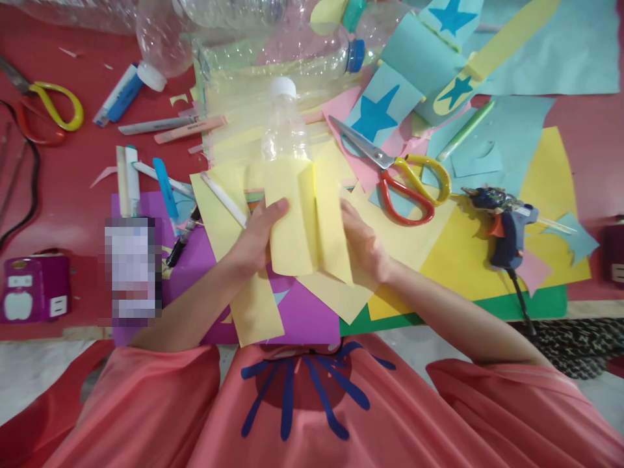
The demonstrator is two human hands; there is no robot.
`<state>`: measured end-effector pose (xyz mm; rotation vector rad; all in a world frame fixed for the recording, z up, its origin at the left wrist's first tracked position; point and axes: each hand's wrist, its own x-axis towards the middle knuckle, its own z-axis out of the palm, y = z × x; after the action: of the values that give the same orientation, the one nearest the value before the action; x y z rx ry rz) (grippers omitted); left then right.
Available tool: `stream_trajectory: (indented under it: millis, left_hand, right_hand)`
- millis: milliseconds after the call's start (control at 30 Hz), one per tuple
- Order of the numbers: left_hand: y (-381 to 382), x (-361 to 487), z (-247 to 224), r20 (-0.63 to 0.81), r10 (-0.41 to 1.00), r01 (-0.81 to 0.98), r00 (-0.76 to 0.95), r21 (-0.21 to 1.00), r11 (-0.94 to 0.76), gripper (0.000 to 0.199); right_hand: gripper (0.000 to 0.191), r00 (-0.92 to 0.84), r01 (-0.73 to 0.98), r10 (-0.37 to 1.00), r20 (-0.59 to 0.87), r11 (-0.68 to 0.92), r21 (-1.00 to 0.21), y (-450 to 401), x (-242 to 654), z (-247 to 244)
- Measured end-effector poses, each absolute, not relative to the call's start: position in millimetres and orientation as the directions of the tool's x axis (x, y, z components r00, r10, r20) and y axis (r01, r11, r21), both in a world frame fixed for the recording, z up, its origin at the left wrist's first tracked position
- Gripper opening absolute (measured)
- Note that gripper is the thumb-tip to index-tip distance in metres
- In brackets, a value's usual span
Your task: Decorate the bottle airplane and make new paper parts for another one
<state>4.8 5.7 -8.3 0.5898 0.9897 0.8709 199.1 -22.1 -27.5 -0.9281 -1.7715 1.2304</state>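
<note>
Yellow paper [290, 227] around a clear plastic bottle [286, 138]

Left grip [256, 234] clamps both, thumb in front; light pressure would spare the plastic. The bottle is held over the bench [58, 162], white cap [283, 87] pointing away. Rightward, a loose flap [334, 227] stands off and would sit best smoothed flat, edge square. Right grip [366, 244] is beside it, fingers hidden; whether clamped or apart, I cannot tell.

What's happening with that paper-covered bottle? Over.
Left hand holding bottle, yellow paper over its front. Right hand at paper's loose flap. Scissors close, right side.
</note>
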Motion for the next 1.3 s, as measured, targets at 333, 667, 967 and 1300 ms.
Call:
stream_trajectory:
  millis: [333,667,967,1300]
  left_hand:
    - [3.8,7.3,-6.1,-0.376,0.876,-0.337,0.303,0.817,0.467,0.056]
    - [1.0,10.8,-10.7,-0.411,0.879,-0.293,0.243,0.833,0.470,0.036]
    - [6.7,13.7,1.3,-0.426,0.847,-0.413,0.318,0.742,0.528,0.048]
    - [0.5,3.7,-3.5,-0.313,0.914,-0.257,0.259,0.890,0.377,0.067]
  right_hand:
    - [0.078,-0.569,0.296,0.758,0.318,0.550,-0.781,-24.5,196.7,-26.0]
    - [0.083,-0.578,0.477,0.768,0.275,0.592,-0.650,-28.9,188.1,-28.7]
    - [0.082,-0.541,0.404,0.803,0.249,0.508,-0.760,-25.5,198.1,-24.9]
    - [0.060,-0.395,0.277,0.850,0.348,0.472,-0.837,-25.4,194.7,-26.2]
